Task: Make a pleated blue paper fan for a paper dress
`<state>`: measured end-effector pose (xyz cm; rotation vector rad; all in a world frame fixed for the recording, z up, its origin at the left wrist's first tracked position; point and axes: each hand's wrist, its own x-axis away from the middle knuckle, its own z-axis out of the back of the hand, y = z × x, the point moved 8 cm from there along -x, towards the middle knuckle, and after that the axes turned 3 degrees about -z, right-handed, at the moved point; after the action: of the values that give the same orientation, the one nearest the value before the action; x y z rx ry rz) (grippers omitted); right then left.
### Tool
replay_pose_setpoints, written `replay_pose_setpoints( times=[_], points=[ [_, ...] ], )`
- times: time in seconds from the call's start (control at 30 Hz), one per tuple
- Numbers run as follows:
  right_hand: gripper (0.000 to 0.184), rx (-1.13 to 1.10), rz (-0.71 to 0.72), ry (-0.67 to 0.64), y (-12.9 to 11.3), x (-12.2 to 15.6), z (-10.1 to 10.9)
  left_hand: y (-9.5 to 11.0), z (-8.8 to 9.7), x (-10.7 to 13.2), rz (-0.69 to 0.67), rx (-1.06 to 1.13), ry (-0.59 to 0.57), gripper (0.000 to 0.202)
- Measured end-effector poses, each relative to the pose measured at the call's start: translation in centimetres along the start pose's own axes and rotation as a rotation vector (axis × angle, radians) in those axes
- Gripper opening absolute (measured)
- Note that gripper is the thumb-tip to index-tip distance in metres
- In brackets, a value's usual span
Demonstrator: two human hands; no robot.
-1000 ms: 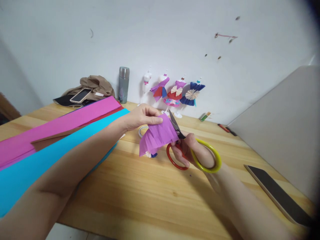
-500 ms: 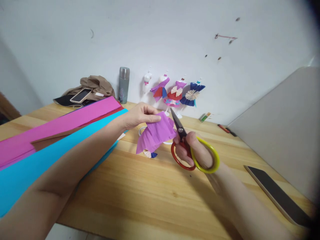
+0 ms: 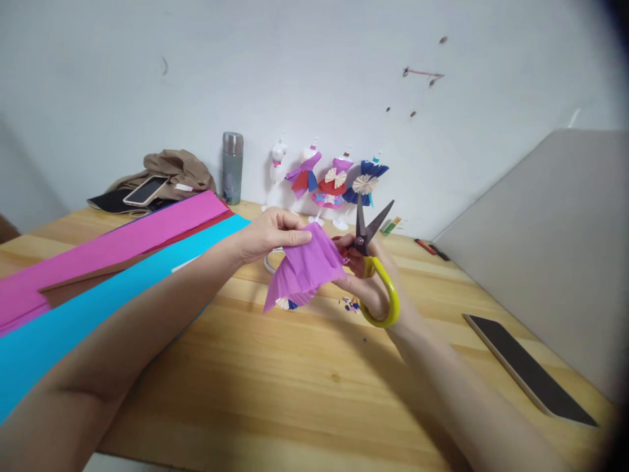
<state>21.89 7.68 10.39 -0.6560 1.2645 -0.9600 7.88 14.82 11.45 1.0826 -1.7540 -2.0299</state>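
Observation:
My left hand [image 3: 279,237] pinches the upper left corner of a piece of purple crepe paper [image 3: 309,265], which hangs in folds over the table. In my right hand [image 3: 371,275] is a pair of scissors [image 3: 362,244] with yellow and red handles, its dark blades spread apart and pointing up. The right hand is close against the paper's right edge, and its thumb seems to touch it there. A small cream and navy paper fan [image 3: 287,303] peeks out below the paper, mostly hidden. Tiny paper scraps [image 3: 350,304] lie beside the right hand.
Along the wall stand several small dress forms [image 3: 330,183] in paper outfits and a grey thermos [image 3: 232,167]. Pink [image 3: 147,229] and blue paper [image 3: 122,295] sheets cover the left side. A phone [image 3: 145,190] rests by brown cloth [image 3: 181,172]; a tablet-like device [image 3: 531,370] lies right.
The scissors' blades have opened and turned upright, and my right hand has come closer to the paper's right edge. My left hand keeps its pinch. The whole view has shifted slightly.

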Motion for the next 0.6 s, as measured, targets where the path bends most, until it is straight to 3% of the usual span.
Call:
replay_pose_setpoints(
  times=[0.23,0.47,0.6],
  points=[
    [0.04,-0.09,-0.02,0.06,-0.8,0.1,-0.1,-0.9,-0.2,-0.2,-0.002,0.069,0.085,0.035],
    [0.04,-0.243,-0.205,0.184,0.1,-0.2,1.7,-0.5,-0.5,-0.1,0.038,0.072,0.066,0.032],
    [0.042,-0.322,-0.251,0.166,0.0,-0.4,2.0,0.8,1.5,0.1,0.035,-0.039,0.073,0.033]
  ],
)
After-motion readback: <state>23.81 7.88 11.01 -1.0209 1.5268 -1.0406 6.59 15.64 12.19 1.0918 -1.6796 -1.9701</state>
